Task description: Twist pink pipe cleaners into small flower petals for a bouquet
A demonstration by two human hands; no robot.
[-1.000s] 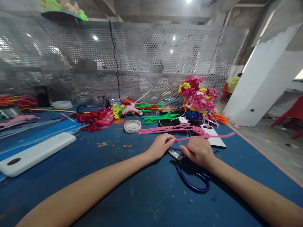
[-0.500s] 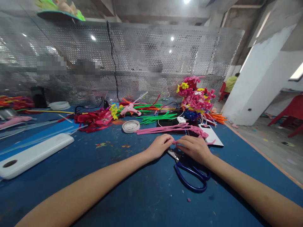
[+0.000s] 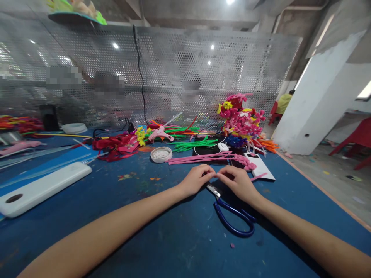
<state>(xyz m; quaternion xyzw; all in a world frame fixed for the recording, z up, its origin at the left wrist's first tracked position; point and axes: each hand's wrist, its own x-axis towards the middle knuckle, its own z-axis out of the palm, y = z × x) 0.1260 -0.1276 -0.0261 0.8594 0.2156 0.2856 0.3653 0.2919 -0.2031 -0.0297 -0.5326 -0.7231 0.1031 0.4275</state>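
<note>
L hand (image 3: 199,178) & R hand (image 3: 239,183) both pinching pink stem (image 3: 259,176), tips meeting, prob. for fine ctrl; scissors (image 3: 232,208) just below, handles near side, likely for quick reach.

Single head-worn camera; looks forward and down, over blue table (image 3: 168,239) toward perforated screen (image 3: 171,58)

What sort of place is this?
It looks like a craft workshop, judging by the pink glue gun, blue-handled scissors and bright fuzzy-stem flowers on the table.
</note>
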